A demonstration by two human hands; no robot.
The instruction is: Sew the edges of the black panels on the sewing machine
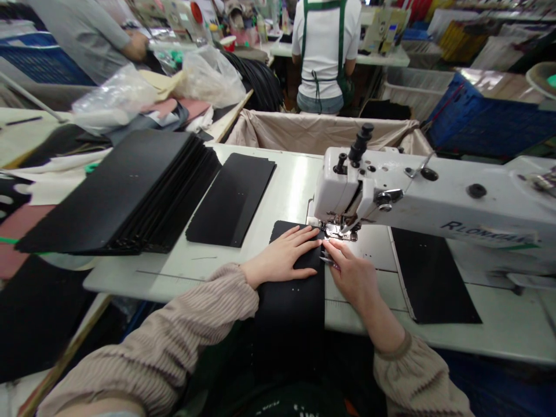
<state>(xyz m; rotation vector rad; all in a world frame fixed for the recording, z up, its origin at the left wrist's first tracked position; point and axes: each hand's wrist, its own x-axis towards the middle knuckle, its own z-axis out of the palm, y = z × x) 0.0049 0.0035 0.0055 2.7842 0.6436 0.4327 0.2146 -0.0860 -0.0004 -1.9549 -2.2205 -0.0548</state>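
Observation:
My left hand [284, 255] lies flat on a black sheet panel [292, 310], fingers spread toward the sewing machine's presser foot [342, 233]. The panel's right edge runs beside the lit needle area, and its near end hangs over the table front toward my lap. My right hand [355, 277] is closed, its fingertips together at that edge just in front of the foot. Metal blades, which look like thread snips [329, 260], stick out from under its fingers; the rest of them is hidden in the palm. The white sewing machine [417, 194] reaches in from the right.
Left on the table are a thick stack of black panels [125, 179] and a single panel [232, 200]. Another black panel [434, 278] lies under the machine arm. Behind the table hangs a beige cloth-lined bin [321, 132]. Two people work farther back.

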